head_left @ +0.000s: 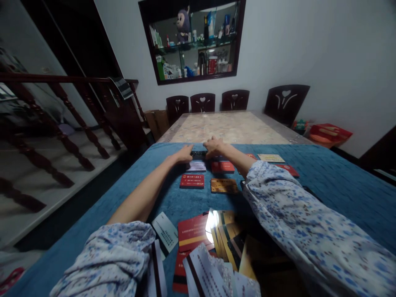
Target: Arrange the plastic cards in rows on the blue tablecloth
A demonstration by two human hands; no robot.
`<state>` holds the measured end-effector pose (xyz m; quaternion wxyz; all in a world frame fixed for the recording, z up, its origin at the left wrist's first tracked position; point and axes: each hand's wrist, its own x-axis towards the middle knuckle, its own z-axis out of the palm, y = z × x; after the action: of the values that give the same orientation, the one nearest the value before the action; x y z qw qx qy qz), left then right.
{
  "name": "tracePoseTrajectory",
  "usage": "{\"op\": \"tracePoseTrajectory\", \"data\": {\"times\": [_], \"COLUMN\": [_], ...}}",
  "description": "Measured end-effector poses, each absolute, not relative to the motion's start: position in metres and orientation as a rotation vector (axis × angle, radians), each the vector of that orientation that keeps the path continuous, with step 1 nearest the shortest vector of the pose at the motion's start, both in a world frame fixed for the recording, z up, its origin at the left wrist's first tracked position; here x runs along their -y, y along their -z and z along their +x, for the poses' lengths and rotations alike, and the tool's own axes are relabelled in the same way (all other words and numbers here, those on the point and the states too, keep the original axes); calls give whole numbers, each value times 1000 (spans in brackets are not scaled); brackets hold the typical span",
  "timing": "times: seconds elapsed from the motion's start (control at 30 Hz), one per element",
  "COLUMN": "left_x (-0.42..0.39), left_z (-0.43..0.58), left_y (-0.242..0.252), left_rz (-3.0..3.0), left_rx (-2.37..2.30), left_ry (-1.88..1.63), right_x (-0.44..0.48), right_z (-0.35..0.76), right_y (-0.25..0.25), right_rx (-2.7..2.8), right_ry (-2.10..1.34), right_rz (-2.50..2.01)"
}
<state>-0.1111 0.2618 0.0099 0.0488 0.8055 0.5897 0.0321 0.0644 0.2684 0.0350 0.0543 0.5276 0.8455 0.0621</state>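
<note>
Both my hands reach to the far side of the blue cloth. My left hand (185, 154) presses its fingers on the left end of a small dark stack of cards (199, 153). My right hand (213, 147) has curled fingers at the right end of that stack; part of them is hidden. Nearer lie a pale lilac stack (196, 166), a red stack (222, 167), another red stack (192, 182) and a gold stack (224, 186). Beyond my right forearm are a cream card (271, 158) and a red card (288, 170).
Loose red cards (192, 231), gold cards (227, 229), white cards (202, 274) and a pale green card (165, 233) overlap close to me. The blue cloth (123, 214) covers the near table. Dark chairs (202, 102) stand behind; a banister (55, 80) runs left.
</note>
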Motion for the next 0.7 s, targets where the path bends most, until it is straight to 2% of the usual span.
{"op": "tracePoseTrajectory", "data": {"times": [0.47,0.7], "left_x": [-210,-175], "left_z": [-113,-106], "left_y": [-2,4], "left_rz": [2550,2602], "left_rx": [-1819,-1703], "left_ry": [-562,-616], "right_x": [-211,-186], "right_z": [88,99], "right_y": [-42,-31], "right_rx": [-2956,-2999], "right_ry": [-485,-488], "right_rz": [1431,1409]}}
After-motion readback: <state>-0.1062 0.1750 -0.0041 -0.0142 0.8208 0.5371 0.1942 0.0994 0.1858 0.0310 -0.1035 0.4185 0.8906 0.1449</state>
